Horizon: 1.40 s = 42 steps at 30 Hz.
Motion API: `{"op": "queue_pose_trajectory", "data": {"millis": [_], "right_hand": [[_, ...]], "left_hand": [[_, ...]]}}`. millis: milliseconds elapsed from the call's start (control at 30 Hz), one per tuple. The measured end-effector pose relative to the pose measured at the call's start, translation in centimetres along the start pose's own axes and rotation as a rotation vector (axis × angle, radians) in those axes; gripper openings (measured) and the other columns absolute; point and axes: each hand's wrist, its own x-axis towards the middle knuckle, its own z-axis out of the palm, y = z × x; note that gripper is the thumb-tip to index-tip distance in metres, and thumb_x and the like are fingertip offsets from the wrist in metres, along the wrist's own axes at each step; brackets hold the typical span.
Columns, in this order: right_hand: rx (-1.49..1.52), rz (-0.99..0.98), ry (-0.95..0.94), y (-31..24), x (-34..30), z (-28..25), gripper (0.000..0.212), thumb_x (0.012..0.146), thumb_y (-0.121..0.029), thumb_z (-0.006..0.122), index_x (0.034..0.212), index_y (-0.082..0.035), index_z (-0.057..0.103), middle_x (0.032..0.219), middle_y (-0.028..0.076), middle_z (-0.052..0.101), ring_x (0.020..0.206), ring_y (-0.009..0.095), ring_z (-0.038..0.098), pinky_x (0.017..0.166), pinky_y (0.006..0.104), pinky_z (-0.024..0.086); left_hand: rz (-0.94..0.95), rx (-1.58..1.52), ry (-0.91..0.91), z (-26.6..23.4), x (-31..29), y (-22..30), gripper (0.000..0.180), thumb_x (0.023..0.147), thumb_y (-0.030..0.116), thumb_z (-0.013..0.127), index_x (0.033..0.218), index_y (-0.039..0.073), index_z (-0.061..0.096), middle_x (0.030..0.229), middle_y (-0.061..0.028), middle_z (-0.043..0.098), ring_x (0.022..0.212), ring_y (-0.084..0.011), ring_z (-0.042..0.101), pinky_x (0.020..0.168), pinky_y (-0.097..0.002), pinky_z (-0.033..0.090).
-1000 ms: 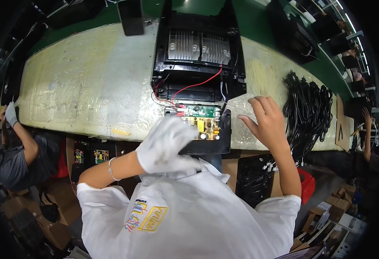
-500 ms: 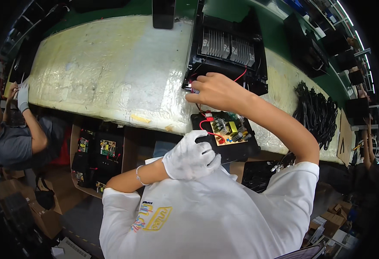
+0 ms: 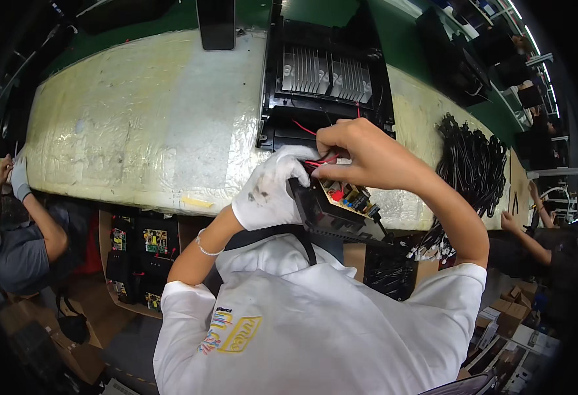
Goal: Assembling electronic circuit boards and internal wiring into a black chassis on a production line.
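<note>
Tilted up since the earlier frame, the black plate [image 3: 331, 220] with its circuit board [image 3: 351, 199] is held nearer the wearer than the black housing [image 3: 302, 108], its corner grasped by the gloved left hand [image 3: 272, 187]. Red wires [image 3: 324, 160] appear pinched between the bare right hand's [image 3: 371, 155] fingertips. Wire handling seems in hand; steady plate support is probably called for next.

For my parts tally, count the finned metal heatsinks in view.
2: the left heatsink and the right heatsink, side by side in the black housing beyond the hands. Others could be hidden.
</note>
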Motion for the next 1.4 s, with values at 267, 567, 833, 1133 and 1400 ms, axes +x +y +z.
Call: {"op": "queue_pose_trajectory", "data": {"millis": [267, 567, 833, 1133, 1400], "right_hand": [[-0.076, -0.039, 0.348, -0.5, -1.1, 1.3, 0.039, 0.076, 0.003, 0.066, 0.111, -0.007, 0.053, 0.080, 0.011, 0.057, 0.080, 0.033, 0.056, 0.074, 0.0399, 0.045], [-0.123, -0.242, 0.222, 1.2, -0.8, 0.6, 0.015, 0.073, 0.001, 0.070, 0.088, -0.002, 0.066, 0.082, 0.008, 0.060, 0.079, 0.028, 0.057, 0.073, 0.0364, 0.047], [-0.044, -0.161, 0.135, 0.3, -0.2, -0.2, 0.016, 0.072, 0.004, 0.069, 0.088, 0.001, 0.066, 0.082, 0.011, 0.061, 0.083, 0.028, 0.056, 0.071, 0.0373, 0.049], [-0.144, -0.205, 0.024, 0.0, 0.1, -0.5, 0.021, 0.065, 0.007, 0.067, 0.085, 0.003, 0.065, 0.088, 0.011, 0.059, 0.085, 0.028, 0.054, 0.073, 0.0370, 0.049], [-0.259, -0.368, 0.329, -1.7, 1.6, -1.0, 0.024, 0.062, -0.002, 0.070, 0.086, 0.000, 0.063, 0.096, 0.007, 0.062, 0.096, 0.026, 0.055, 0.079, 0.0355, 0.048]], "left_hand": [[-0.093, -0.132, 0.002, 0.3, 0.2, -1.4, 0.030, 0.067, 0.015, 0.083, 0.090, 0.011, 0.063, 0.111, -0.0072, 0.057, 0.105, -0.0245, 0.058, 0.091, -0.0357, 0.049], [-0.129, -0.085, 0.059, 0.4, 0.7, -2.0, 0.037, 0.064, 0.010, 0.083, 0.097, 0.008, 0.065, 0.104, -0.0090, 0.064, 0.098, -0.0248, 0.062, 0.086, -0.0339, 0.051], [-0.138, -0.034, 0.154, 0.3, 0.2, -2.7, 0.039, 0.063, 0.009, 0.085, 0.096, 0.009, 0.063, 0.100, -0.0083, 0.064, 0.092, -0.0245, 0.064, 0.079, -0.0335, 0.053], [-0.095, -0.079, 0.114, 0.7, 0.3, -2.7, 0.039, 0.062, 0.008, 0.084, 0.094, 0.010, 0.063, 0.102, -0.0075, 0.064, 0.095, -0.0243, 0.063, 0.080, -0.0344, 0.052], [-0.257, 0.008, 0.086, 0.4, -0.1, -1.4, 0.037, 0.063, 0.010, 0.083, 0.094, 0.010, 0.064, 0.104, -0.0076, 0.064, 0.098, -0.0248, 0.063, 0.082, -0.0363, 0.052]]}}
